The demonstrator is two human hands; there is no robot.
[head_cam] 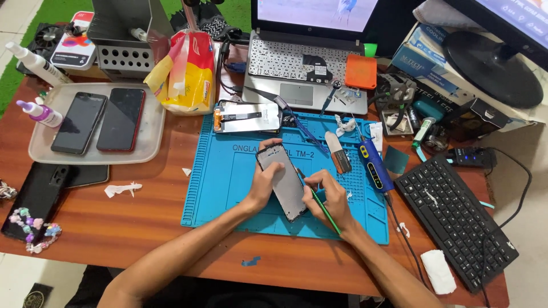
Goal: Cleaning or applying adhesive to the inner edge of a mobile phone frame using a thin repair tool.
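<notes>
Clearly, a phone frame (281, 181) is pressed flat by the left hand (264, 185) on the blue mat (222, 188), so it is kept steady (presumably); right of it, a green tool (323, 209) is gripped by the right hand (330, 199), tip touching its edge.

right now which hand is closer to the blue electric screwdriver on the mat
Right. The right hand holds a green tool just left of the blue screwdriver; the left hand is farther left, across the phone frame.

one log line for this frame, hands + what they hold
left hand: steadies phone frame | right hand: holds green tool, tip at frame edge | surface: blue mat | nearby: blue driver
</notes>
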